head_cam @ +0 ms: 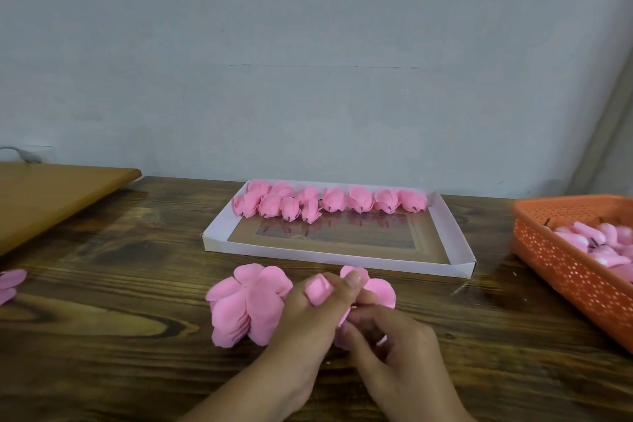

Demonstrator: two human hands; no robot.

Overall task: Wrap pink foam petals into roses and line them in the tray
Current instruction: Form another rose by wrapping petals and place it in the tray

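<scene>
dark wooden table (102, 336), pale grey wall (308, 44)

Roses (330, 200) in tray (455, 233), far edge

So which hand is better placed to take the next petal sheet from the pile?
Left. The left hand already touches the petal pile; the right hand is farther, busy holding the rose.

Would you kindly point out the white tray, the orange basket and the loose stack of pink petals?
white tray (337, 260): head view, near front wall.
orange basket (561, 265): head view, perforated side wall.
stack of pink petals (245, 305): head view, top petal.
</scene>
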